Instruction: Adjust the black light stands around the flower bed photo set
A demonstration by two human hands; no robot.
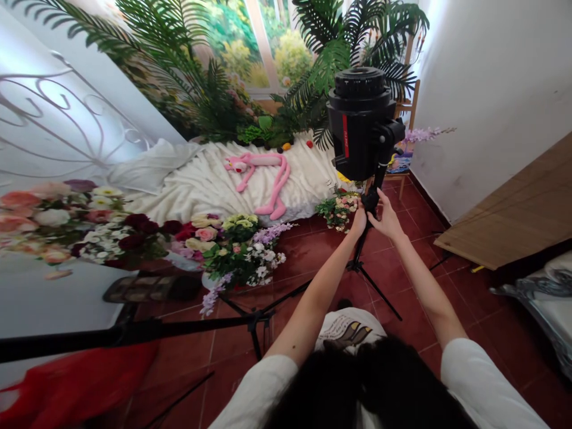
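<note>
A black studio light (357, 128) with a red label strip stands in front of me, mounted on a black light stand (357, 256). Just under its bracket, both my hands are at the top of the stand. My left hand (358, 220) grips the stand from the left, its fingers partly hidden behind it. From the right, my right hand (388, 219) closes around the same black joint, thumb toward me and index finger raised along the post. Small pink flowers with green leaves (337, 208) are close to my left hand.
A pink plush toy (263, 161) lies on a cream blanket (201, 179) beneath palm fronds. Bunches of artificial flowers (241, 244) fill the left. Another black stand (179, 328) crosses the lower left over red floor tiles. A wooden panel (504, 214) leans at the right wall.
</note>
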